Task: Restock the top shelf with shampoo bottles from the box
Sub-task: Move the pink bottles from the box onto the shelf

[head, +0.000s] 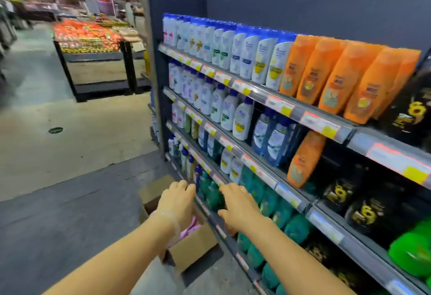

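Both my arms reach forward and down, hands side by side with a small gap between them. My left hand (178, 198) hangs over the box (186, 245), fingers loosely extended and holding nothing. My right hand (239, 205) is just beside it, also empty with fingers spread, in front of the green bottles (213, 195) on a low shelf. I judge both hands are heading down to the box for the next pick.

The box is cardboard, open at the top, sitting on the floor (70, 213) right against the foot of the shelving, probably so bottles can be lifted straight up. Something pink or lilac (190, 229) shows inside it, likely the shampoo, though blur keeps me from being sure.

Higher up and further off, the top shelf (275, 99) carries a tight row of white bottles (235, 48) with blue caps, then orange bottles (326, 71) towards my right. All face outward above a strip of price tags. I cannot see a gap in that row from here.

Beyond the end of the shelving, across the aisle, stands a blurred produce stand (91, 38).
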A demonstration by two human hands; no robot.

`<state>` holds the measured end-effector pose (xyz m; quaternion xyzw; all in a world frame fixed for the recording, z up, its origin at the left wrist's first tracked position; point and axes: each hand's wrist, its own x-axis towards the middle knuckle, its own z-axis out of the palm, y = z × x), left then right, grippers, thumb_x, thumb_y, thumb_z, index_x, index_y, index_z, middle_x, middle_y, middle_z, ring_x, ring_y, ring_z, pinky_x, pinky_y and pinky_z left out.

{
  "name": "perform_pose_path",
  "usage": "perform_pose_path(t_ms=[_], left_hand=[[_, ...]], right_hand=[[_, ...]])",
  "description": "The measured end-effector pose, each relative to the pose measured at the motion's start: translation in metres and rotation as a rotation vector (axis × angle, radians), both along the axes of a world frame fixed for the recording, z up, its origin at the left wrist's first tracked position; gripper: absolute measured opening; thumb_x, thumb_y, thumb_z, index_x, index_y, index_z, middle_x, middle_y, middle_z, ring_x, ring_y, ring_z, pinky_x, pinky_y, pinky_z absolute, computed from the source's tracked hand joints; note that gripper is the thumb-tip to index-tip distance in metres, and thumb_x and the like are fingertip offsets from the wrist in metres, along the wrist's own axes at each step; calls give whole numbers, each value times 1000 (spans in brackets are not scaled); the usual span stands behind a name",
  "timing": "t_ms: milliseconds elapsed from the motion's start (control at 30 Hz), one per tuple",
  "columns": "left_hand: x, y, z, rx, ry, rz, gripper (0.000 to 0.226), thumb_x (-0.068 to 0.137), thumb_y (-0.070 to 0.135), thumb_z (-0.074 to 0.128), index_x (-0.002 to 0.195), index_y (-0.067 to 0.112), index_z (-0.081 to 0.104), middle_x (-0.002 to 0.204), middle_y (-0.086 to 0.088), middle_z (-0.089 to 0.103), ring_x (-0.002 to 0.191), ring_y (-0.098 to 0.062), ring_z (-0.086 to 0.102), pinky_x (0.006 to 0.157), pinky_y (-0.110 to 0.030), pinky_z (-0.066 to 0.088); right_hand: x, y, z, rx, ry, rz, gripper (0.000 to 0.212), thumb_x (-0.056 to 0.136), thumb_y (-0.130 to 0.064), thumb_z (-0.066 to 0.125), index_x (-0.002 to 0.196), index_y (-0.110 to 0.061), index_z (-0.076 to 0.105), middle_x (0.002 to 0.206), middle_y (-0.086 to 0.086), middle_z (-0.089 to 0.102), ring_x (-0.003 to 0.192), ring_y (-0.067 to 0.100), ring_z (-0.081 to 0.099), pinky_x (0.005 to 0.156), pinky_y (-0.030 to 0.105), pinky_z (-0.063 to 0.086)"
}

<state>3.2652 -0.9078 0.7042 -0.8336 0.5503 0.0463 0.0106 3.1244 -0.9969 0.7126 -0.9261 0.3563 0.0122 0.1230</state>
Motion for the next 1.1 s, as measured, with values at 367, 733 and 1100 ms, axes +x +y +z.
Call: perform_pose_path(t_ms=[367, 733, 1100], left_hand=[[186, 4, -53, 87, 58, 246, 48, 85, 33, 59, 125, 14, 43, 129, -10, 44, 120, -30, 41, 94, -38, 43], [344, -144, -97, 254, 129, 185, 45, 85, 31, 58, 124, 14, 42, 124, -9, 45, 117, -30, 42, 91, -38, 44], [474, -295, -253, 520, 257, -80, 50, 86, 31, 54, 131, 15, 38, 131, -8, 40, 122, -29, 40, 95, -38, 43]], right_hand=[[197, -40, -74, 68, 140, 158, 39, 86, -19, 60, 118, -7, 42, 124, 15, 43, 118, 34, 42, 91, 41, 40], [343, -187, -122, 218, 225, 34, 47, 88, -26, 60, 126, -6, 40, 129, 17, 42, 121, 35, 42, 97, 43, 40], [431, -279, -272, 476, 252, -367, 39, 90, -26, 53, 124, -10, 43, 128, 12, 44, 121, 30, 43, 96, 37, 40]])
